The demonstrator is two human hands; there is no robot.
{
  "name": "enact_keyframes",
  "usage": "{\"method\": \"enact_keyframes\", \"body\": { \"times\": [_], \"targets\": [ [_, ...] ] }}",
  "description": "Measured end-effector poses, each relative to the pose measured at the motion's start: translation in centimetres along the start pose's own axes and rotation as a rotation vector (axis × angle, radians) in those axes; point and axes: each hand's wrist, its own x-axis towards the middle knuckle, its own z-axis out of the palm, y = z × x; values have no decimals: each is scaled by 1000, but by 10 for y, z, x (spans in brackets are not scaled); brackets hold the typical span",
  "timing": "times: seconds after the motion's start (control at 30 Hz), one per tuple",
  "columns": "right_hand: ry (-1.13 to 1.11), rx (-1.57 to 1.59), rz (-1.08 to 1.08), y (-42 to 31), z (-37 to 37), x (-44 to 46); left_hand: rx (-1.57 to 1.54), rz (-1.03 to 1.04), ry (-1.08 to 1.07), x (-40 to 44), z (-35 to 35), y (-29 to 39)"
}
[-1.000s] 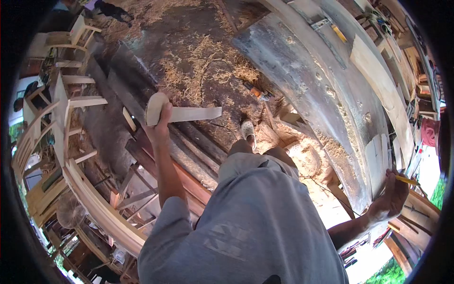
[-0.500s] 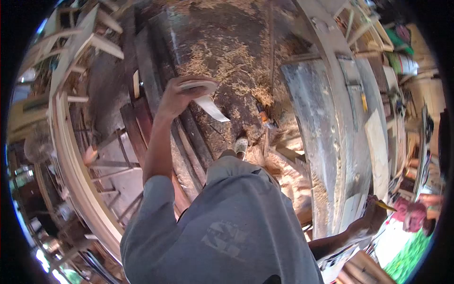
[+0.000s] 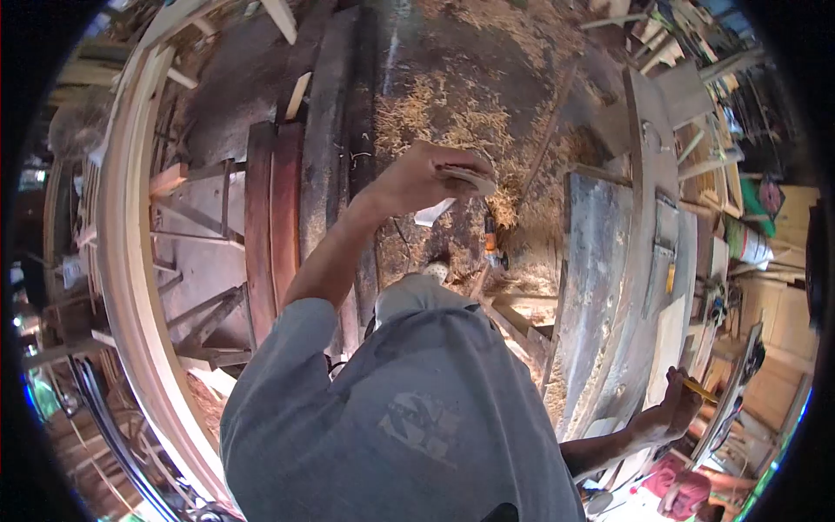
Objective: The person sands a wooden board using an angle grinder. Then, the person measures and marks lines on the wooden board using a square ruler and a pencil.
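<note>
Wooden piece (image 3: 434, 212) is sitting in the left hand (image 3: 428, 178) above the shavings-strewn floor (image 3: 439, 43). Its long axis is appearing strongly foreshortened, the pale free end pointing downward, toward the shoe (image 3: 437, 272). Fingers are clasping the broad end, seen nearly edge-on; the hand is hiding the middle. Right hand (image 3: 677, 409) is pinching a yellow pencil (image 3: 700, 391); its tip is remaining indistinct.
</note>
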Motion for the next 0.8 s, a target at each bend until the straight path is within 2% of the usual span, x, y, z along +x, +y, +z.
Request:
{"method": "enact_keyframes", "body": {
  "times": [0.13, 0.23, 0.3, 0.37, 0.4, 0.43, 0.5, 0.53, 0.6, 0.73, 0.8],
  "targets": [
    [-50, -32, -13, -6, 9, 0, 3, 109, 7, 0, -4, 9],
    [-74, 85, -20, 13, -1, -2, 21, 72, 65, 3, 1, -7],
    [-51, 100, 36, 8, -2, -7, 109, -127, 78, 1, 9, -35],
    [-24, 85, 66, 4, -7, -14, 412, -214, 4, 3, 22, -83],
    [-19, 66, 98, 4, -10, -16, 449, -248, 6, -2, 27, -110],
    [-53, -6, 89, 5, -17, -18, 375, -254, 55, -12, 35, -136],
    [-53, 79, 101, 23, -25, -24, 114, -220, 195, -18, 50, -177],
    [-41, 106, 117, 20, -27, -26, 129, -181, 179, -10, 48, -173],
    [-10, 114, 129, 23, -32, -28, -189, -215, 167, -3, 56, -168],
    [-27, 173, 141, 20, -38, -31, -62, -169, 191, 39, 71, -54],
    [32, 240, 200, 8, -31, -35, -293, 12, 277, 59, 89, -24]
  ]
}}
